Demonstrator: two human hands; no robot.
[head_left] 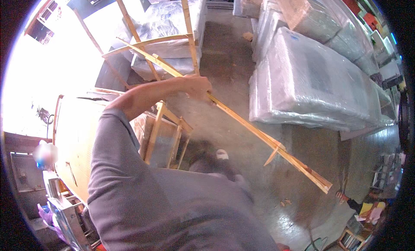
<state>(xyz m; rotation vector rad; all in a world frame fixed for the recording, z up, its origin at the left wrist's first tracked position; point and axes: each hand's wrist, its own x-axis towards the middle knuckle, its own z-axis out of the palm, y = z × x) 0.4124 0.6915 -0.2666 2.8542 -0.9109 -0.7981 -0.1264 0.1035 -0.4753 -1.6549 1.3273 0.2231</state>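
Visibly, the left hand (197, 86) is closed around a long, narrow, light-brown bundle of wooden strips (242, 119), which slants above the grey concrete floor (229, 39), splayed end toward the lower right. The right hand's state cannot be told. A broad rectangular block wrapped in clear plastic (320, 82) stands right.

the person's bare left hand (199, 87) grips a long, thin, yellow-brown wooden strip (242, 121) slanting above the grey concrete floor (225, 48). bulky, whitish plastic-wrapped packages (320, 82) lie rightward; an open pale-wood frame (188, 26) stands upper left.
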